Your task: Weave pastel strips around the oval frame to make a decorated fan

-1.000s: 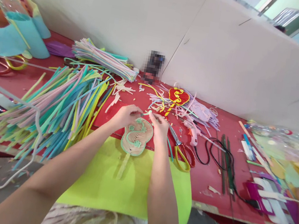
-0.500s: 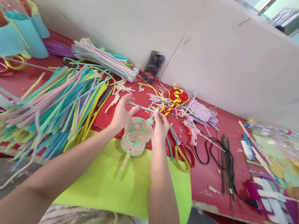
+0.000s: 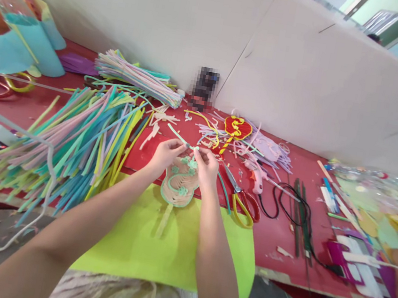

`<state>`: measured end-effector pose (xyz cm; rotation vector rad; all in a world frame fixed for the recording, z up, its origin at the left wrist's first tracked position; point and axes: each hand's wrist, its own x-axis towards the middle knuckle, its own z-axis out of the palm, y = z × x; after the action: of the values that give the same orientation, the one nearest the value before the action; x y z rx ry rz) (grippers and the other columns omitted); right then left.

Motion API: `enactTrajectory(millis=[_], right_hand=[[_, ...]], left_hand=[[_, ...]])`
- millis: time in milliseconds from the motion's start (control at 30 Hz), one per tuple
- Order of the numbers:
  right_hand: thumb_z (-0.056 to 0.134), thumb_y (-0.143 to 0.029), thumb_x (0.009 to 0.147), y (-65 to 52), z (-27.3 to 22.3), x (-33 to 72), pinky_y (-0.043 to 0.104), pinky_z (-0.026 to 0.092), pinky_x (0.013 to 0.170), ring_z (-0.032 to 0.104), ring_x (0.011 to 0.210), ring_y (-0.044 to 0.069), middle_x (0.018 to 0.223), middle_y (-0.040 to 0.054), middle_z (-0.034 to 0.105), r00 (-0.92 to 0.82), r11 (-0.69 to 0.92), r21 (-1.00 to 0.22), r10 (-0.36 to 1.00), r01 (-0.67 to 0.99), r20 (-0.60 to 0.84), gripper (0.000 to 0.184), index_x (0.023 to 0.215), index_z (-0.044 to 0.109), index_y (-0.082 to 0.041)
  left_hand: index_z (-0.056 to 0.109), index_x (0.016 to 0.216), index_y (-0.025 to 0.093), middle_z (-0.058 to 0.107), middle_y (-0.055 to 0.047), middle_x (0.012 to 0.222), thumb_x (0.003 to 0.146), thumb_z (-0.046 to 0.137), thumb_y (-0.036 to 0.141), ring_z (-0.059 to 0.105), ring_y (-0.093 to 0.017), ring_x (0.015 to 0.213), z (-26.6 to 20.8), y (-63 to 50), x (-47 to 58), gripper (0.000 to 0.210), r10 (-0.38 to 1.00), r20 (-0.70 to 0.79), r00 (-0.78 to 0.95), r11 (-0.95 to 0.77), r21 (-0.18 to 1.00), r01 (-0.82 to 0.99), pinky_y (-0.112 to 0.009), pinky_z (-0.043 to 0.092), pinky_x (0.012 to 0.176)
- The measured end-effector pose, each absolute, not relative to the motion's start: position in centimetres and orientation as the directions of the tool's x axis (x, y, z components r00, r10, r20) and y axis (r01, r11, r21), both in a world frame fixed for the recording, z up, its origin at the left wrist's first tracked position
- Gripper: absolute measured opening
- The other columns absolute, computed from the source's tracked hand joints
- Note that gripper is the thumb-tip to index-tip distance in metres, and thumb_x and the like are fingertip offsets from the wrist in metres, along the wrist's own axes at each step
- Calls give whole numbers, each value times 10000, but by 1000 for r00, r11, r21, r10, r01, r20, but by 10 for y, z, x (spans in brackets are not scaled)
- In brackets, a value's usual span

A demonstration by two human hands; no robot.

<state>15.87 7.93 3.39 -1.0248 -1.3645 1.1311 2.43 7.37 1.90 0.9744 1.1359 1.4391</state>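
Note:
A mint-green pipe cleaner (image 3: 176, 132) runs between my hands, its free end sticking up to the left. My left hand (image 3: 168, 155) pinches it, and my right hand (image 3: 207, 165) grips its other part close by, fingertips nearly touching. Below them lies a fan-shaped piece (image 3: 177, 186), beige with a green edge, green flowers and a curl, its pale handle (image 3: 164, 220) pointing toward me. Part of its top right is hidden by my right hand. The fan rests partly on a lime-green sheet (image 3: 129, 249).
Loose pastel pipe cleaners (image 3: 81, 144) pile up on the left. On the right lie scissors (image 3: 244, 207), a pink glue gun (image 3: 258, 177) with a black cord, and a red-and-yellow fan (image 3: 238, 128). Plastic packets (image 3: 396, 202) and a power strip (image 3: 359, 262) are farther right.
My hands have come together over the fan, the right one shifting left. The pipe cleaner's free end now shows beyond my left fingers.

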Motion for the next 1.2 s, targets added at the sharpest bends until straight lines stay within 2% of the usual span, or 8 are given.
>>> enactTrajectory(millis=[300,467,567,667,767,833,1000,1200], right_hand=[[544,-441,773,80,31,161,252,463,649,586,689,137,745,20,626,-90,261,-955,964,143,250,282,837,597,-172],[504,-399,818,77,29,161,261,467,681,591,714,141,765,25,633,-160,404,-866,914,294,372,233,838,598,-186],[474,-363,845,76,27,161,276,469,719,590,753,147,821,39,638,-218,503,-772,864,388,454,214,874,606,-196],[448,-327,865,76,24,162,294,466,768,585,813,160,861,55,632,-259,571,-673,818,470,513,209,892,612,-201],[431,-292,877,77,22,164,304,458,808,576,866,169,887,67,625,-277,605,-600,787,524,552,208,911,613,-197],[423,-273,882,78,22,165,307,453,820,570,881,171,894,71,624,-276,616,-567,772,546,573,211,922,616,-195],[440,-272,878,78,24,168,321,440,827,560,875,184,881,74,633,-273,619,-508,754,599,598,211,934,630,-197],[416,-288,886,77,24,166,335,414,864,552,921,197,943,72,630,-310,604,-527,781,598,542,242,989,627,-227]], left_hand=[[598,745,149,647,-19,721,749,537,281,602,-122,678,23,73,22,146,967,174,-188,-142,975,171,-242,472,670],[632,790,162,656,-20,750,761,524,255,591,-119,683,24,69,21,146,940,240,-244,-159,937,311,-241,454,686],[649,833,159,650,-26,729,785,501,275,590,-118,669,25,68,21,195,947,207,-244,-160,967,200,-251,467,693],[653,906,143,656,-42,744,805,488,315,600,-115,669,29,69,21,259,977,80,-199,-106,987,-123,-255,490,696],[649,939,118,666,-70,789,826,471,361,618,-114,706,32,70,17,321,994,-52,-95,3,892,-452,-249,509,721],[649,926,103,667,-84,793,842,456,358,625,-108,712,33,71,14,330,991,-134,-14,101,804,-586,-229,519,714],[623,931,114,669,-60,795,807,525,165,639,-84,713,32,71,12,166,951,-272,149,300,679,-670,-168,532,673],[563,823,140,638,-22,760,791,534,105,631,-62,677,30,69,17,55,964,-225,141,259,679,-687,-152,536,687]])
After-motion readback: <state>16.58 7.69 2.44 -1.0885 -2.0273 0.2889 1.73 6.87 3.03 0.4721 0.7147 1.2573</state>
